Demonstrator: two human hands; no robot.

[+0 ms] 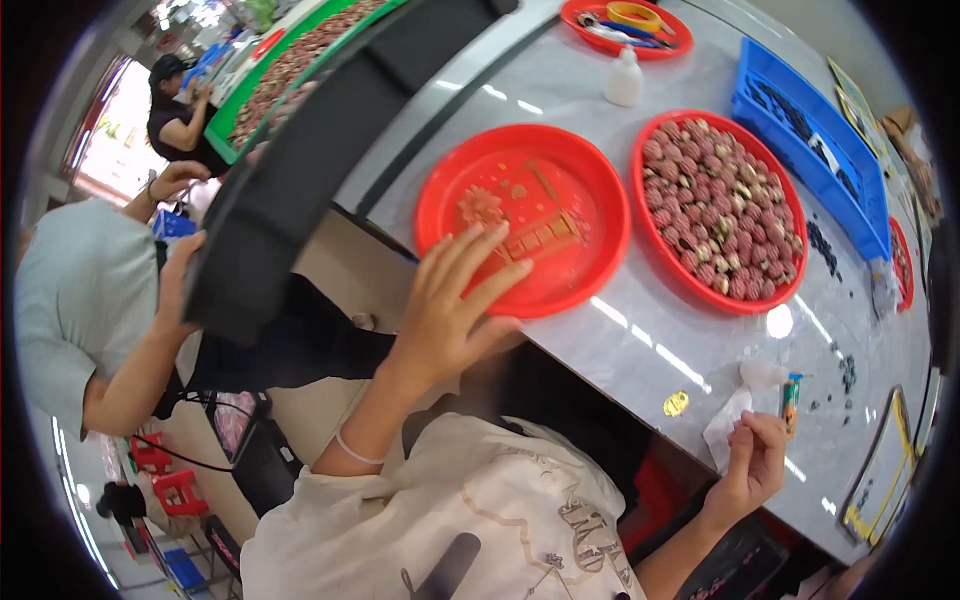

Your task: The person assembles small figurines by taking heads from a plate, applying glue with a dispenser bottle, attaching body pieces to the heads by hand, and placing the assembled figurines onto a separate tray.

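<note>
My left hand (455, 300) reaches over the near-left rim of a red round plate (595, 265), its fingers spread. Under and beside the fingertips lie a flower-shaped amber piece (481, 205) and a flat, see-through amber strip (540, 238); whether the fingers touch them I cannot tell. Small golden bits are scattered on the plate. By the table's near edge on the right, my right hand (755, 465) is closed, thumb and fingertips pinching the edge of a crumpled white tissue (722, 432). Just past it are a slim green-and-orange tube (791, 405) and a small whitish translucent bottle (764, 375).
A red bowl (640, 210) of ridged reddish beads stands right of the plate. Beyond are a blue tray (745, 110) with dark pieces, a white bottle (624, 78) and a red tool dish (680, 45). At left, a person (80, 290) grips a long black tray (330, 150) beside my table.
</note>
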